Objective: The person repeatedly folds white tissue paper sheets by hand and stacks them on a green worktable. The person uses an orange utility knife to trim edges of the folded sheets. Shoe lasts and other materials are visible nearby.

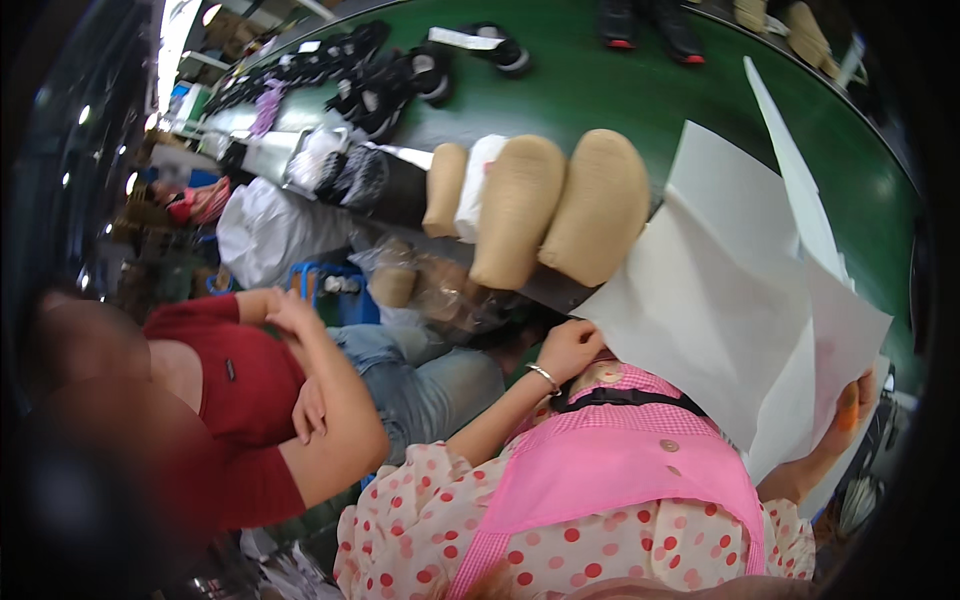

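In the head view the left hand (pixel 568 348) pinches the lower corner of the white paper sheets (pixel 720 300), while the right hand (pixel 848 410) grips their far edge, fingers curled round it. Holding both corners taut should keep the sheets flat. The green table (pixel 600 90) edge sits close ahead, tan shoe lasts (pixel 560 205) crowd its rim, and a neighbour in a red shirt (pixel 240 385) narrows the left side.

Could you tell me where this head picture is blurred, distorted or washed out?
Head view: the fisheye bends the green conveyor toward a dark rim; a strip light glares at upper left; the nearby person's head at lower left is blurred; the white paper sheets are sharp.
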Tool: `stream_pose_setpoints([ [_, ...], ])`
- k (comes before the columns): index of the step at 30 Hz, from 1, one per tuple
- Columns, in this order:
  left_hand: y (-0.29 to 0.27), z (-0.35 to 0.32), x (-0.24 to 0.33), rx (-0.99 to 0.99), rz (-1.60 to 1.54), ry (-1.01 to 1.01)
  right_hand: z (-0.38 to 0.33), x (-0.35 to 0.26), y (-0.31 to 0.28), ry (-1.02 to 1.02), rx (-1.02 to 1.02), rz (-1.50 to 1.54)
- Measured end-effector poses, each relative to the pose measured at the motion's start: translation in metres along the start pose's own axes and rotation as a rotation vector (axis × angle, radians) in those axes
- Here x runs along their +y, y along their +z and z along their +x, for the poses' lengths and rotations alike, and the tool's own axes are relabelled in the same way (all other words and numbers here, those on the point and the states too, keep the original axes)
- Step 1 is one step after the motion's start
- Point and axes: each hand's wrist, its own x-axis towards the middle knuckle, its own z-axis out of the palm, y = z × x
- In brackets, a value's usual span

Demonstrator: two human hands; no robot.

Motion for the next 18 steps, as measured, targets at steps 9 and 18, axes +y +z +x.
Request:
stream_pose_setpoints([
  [9, 0.001, -0.01, -0.005, 0.023, 0.023, -0.023, 0.011, -0.008, 0.069, 0.152, -0.254, -0.103],
  [18, -0.004, -0.004, 0.004, -0.045, 0.049, -0.041, 0.007, -0.015, 0.07, 0.192, -0.266, -0.119],
])
